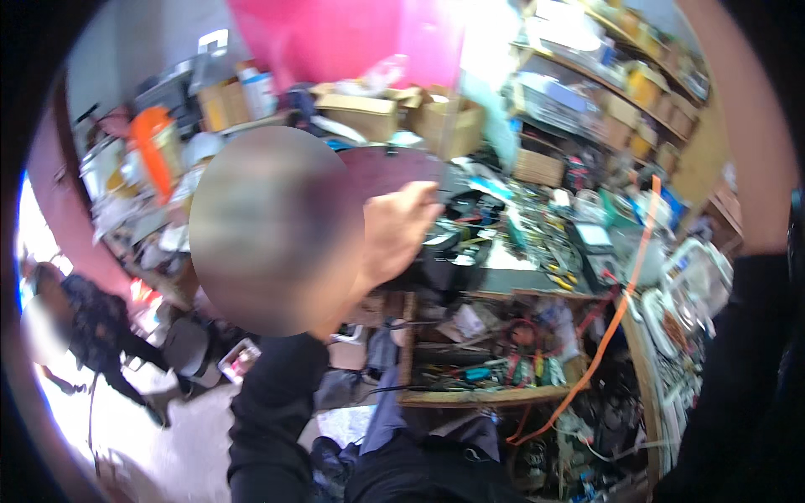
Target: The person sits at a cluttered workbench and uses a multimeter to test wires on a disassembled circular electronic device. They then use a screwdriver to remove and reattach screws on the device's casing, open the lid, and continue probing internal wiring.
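"State of the hands?"

"Left hand (396,235): near the centre of the frame, fingers bent. A blurred patch (277,230) covers the area beside it, so from my station I cannot tell whether it grips anything. Right forearm (759,126): upright along the right edge; the right hand is out of frame, state unverified."

"The thing concerned?"

"Nearest is a dark reddish panel (387,170), upper middle of the frame, just beyond the left fingers. Contact unconfirmed."

"Step in hand?"

"In my judgement, lifting or reaching near the panel, above the bench (516,282). Neither arm is at the open drawer (495,396), lower middle."

"Next move?"

"I judge it calls for a clear sight of the left grip first."
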A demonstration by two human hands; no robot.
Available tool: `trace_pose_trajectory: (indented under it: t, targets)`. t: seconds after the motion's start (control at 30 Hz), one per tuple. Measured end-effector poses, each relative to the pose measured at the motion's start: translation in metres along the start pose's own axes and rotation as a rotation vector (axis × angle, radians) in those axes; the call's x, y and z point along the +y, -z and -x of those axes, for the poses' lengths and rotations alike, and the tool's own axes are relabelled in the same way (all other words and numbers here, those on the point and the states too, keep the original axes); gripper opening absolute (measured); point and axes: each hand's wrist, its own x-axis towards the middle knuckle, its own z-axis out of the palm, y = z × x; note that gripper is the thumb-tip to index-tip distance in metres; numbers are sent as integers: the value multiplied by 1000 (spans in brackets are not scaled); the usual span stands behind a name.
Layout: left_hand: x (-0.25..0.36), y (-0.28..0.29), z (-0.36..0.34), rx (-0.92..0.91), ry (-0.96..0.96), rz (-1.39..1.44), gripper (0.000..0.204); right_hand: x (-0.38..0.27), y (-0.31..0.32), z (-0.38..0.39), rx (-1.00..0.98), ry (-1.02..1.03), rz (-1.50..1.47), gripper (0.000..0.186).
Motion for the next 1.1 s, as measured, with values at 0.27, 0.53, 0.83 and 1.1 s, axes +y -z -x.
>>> trace_pose_trajectory:
  t: [0.27, 0.53, 0.83, 1.1]
  targets:
    - [21, -3, -25, -87, -1, 238, 28, 10, 10, -6, -173, -217, -152, 28]
    - [6, 6, -32, -157, 34, 326, 33, -18, -19, -2, -29, -193, -167, 41]
    - [5, -5, -46, -182, 66, 405, 15, 47, -77, 12, 256, 28, -913, 70]
    - [13, 2, -37, 80, 50, -51, 35, 3, -213, 39, 380, -325, -683, 28]
